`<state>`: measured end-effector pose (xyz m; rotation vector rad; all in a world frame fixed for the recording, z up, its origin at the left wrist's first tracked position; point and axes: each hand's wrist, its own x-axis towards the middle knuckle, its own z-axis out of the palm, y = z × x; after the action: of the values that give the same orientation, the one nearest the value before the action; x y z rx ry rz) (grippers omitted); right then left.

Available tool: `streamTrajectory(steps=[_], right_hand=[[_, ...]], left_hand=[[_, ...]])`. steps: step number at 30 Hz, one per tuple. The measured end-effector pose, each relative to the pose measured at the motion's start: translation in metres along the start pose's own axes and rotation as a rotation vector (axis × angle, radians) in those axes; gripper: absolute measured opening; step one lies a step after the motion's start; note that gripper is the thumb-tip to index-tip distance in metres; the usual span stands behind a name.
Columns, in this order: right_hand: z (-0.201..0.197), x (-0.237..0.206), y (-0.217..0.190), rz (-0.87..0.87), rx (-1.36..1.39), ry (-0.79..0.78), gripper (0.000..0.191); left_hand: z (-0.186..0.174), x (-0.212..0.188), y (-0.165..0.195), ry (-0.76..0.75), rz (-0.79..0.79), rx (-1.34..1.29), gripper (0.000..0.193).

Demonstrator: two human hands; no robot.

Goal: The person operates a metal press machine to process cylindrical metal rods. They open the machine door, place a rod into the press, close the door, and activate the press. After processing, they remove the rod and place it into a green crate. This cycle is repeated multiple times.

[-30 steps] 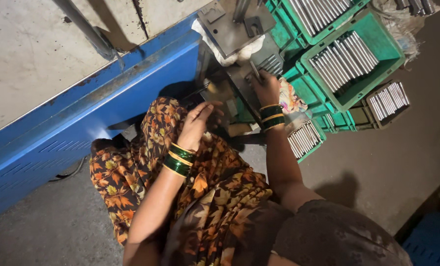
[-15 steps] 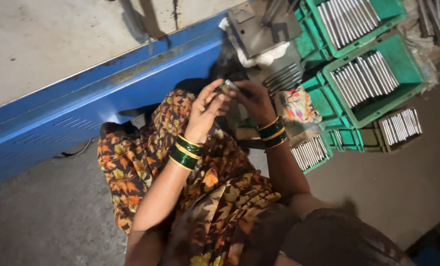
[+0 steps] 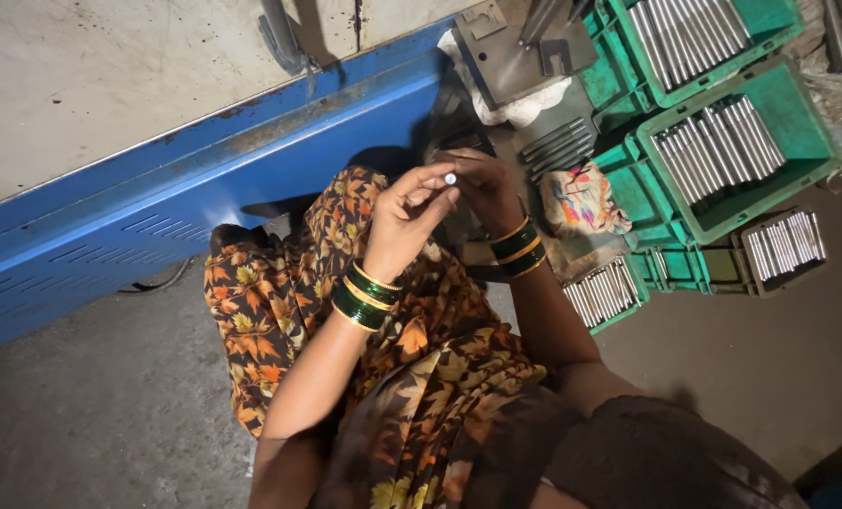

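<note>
1. The small metal pin (image 3: pixel 450 177) sits pinched at the fingertips of my left hand (image 3: pixel 404 219), its bright round end turned up toward me, raised over my lap so I can look straight at that end
2. My left fingers are drawn in narrow around the pin; thumb and forefinger do the holding, the rest curl loosely behind
3. My right hand (image 3: pixel 482 188) is just beside it, fingers bent in close and touching near the pin's far side, as if steadying it; whether they grip it too I cannot tell, since the left hand hides that part
4. Both wrists carry green and gold bangles (image 3: pixel 367 294), clear of the work
5. Green trays (image 3: pixel 734 151) of grey metal rods (image 3: pixel 718 149) lie to my right on the floor, near enough to reach from where I sit
6. A grey metal fixture (image 3: pixel 520 52) on white cloth stands ahead, against the blue machine frame (image 3: pixel 157 207); a patterned rag (image 3: pixel 581 200) lies beside the trays
</note>
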<state>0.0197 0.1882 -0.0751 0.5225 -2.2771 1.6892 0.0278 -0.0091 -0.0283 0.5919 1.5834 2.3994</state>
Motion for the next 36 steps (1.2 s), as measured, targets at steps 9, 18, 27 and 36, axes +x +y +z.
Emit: streamTrajectory(steps=[9, 18, 27, 36], right_hand=[[-0.005, 0.018, -0.027, 0.014, -0.321, -0.010, 0.018], [-0.038, 0.087, 0.038, 0.041, -0.655, 0.405, 0.030], [-0.046, 0.141, 0.067, 0.105, -1.093, 0.292, 0.058], [-0.037, 0.094, 0.070, 0.022, -1.149, 0.251, 0.027]], left_hand=[[-0.006, 0.002, 0.000, 0.045, -0.153, -0.142, 0.032], [-0.010, 0.002, -0.012, 0.090, -0.229, -0.013, 0.030], [-0.009, -0.002, -0.013, 0.042, -0.240, -0.003, 0.028], [-0.018, -0.002, -0.027, 0.069, -0.283, 0.007, 0.027]])
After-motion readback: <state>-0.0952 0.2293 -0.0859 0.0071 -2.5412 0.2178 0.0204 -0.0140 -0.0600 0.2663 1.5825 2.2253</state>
